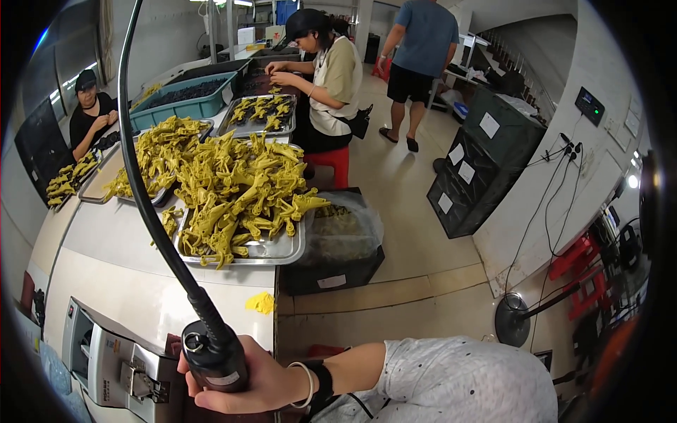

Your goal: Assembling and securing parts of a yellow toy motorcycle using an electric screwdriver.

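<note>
My right hand [264, 381] reaches in from the lower right, a black band and a pale bangle on its wrist. Its fingers wrap round the black cylindrical end of a gooseneck stand [215, 359]. From there the thin black neck curves up and out past the top edge. To its left on the table sits a grey metal machine [116, 363] with a latch on its front. Beyond the hand, a metal tray [282, 252] is heaped with yellow moulded plastic pieces [233, 187]. A small yellow scrap [260, 303] lies near the table's edge. My left hand is out of view.
A teal bin [204, 106] of dark pieces and another metal tray [264, 127] stand farther back. Under the table edge is a black crate [331, 261] with plastic film. Two people work seated; another stands in the aisle. Black crates [486, 151] stand at right, near hanging cables.
</note>
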`<state>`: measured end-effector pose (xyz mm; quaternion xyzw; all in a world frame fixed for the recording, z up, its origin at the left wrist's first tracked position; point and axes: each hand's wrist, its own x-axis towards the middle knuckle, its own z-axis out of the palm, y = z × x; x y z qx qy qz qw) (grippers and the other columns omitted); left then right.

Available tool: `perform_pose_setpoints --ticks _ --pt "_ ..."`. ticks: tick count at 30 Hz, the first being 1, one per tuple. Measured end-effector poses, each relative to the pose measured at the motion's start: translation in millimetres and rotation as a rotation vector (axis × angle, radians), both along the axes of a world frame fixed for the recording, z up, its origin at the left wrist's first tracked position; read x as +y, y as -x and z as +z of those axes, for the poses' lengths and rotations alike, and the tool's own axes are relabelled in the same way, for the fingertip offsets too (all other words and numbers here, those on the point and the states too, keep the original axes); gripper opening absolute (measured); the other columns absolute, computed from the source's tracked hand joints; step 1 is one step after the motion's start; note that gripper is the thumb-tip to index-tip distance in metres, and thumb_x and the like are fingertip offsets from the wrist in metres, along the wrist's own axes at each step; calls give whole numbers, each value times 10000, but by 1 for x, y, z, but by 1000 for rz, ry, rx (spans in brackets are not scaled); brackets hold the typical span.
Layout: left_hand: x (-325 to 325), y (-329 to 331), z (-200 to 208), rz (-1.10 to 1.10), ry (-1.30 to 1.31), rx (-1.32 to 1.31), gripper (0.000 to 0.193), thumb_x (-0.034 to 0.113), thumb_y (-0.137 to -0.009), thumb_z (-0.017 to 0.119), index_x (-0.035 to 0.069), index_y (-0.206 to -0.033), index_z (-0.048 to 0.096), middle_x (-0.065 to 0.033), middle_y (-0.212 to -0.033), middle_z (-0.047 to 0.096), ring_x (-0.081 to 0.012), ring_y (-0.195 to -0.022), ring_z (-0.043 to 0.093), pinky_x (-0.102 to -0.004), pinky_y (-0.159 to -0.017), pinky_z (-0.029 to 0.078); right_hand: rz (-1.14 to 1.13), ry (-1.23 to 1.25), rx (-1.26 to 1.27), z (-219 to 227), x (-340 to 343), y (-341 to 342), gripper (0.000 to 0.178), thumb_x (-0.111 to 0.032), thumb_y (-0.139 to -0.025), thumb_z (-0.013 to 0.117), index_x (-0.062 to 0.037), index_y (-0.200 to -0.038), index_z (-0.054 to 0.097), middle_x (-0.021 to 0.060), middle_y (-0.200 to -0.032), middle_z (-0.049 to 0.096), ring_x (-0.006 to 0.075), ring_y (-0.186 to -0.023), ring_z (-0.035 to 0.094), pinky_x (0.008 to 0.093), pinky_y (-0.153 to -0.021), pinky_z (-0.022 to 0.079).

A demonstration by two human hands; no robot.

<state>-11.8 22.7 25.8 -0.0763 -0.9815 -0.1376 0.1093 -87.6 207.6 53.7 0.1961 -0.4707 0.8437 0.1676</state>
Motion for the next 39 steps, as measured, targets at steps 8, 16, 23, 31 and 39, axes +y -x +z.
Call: perform_pose_setpoints --ticks 8,16,23,31,39 --pt "1 0 2 7 0 -7 558 463 -886 595 61 -1261 498 -254 -1370 350 -422 -1252 339 -565 -1005 264 -19 -19 -1 -2 -1 -2 347 -10 -805 701 6 -1113 541 36 -902 620 68 -814 590 229 -718 467" --pt "1 0 1 5 -28 -3 546 463 -888 591 74 -1261 505 -249 -1371 356 -416 -1250 347 -561 -1002 265 -170 2 -4 15 -5 -3 185 -107 -774 758 -5 -886 652 53 -760 661 125 -660 618 269 -608 492" --pt "1 0 0 4 -27 -3 536 464 -890 588 84 -1260 511 -243 -1372 360 -411 -1248 354 -558 -999 267 -158 3 -1 15 -6 -4 203 -92 -772 751 -2 -918 643 59 -769 663 132 -670 622 275 -614 495" --pt "0 0 1 3 -23 -2 524 464 -892 584 97 -1260 518 -238 -1372 366 -405 -1245 361 -555 -996 268 -161 -13 15 14 -8 -4 212 -90 -770 751 -11 -920 624 63 -787 662 137 -666 617 283 -609 496" --pt "1 0 1 -9 -13 -1 513 464 -894 580 109 -1259 524 -232 -1373 371 -400 -1243 369 -551 -994 270 -131 -7 -18 16 -8 -5 229 -105 -760 762 -15 -920 625 67 -792 668 132 -673 619 273 -621 503"
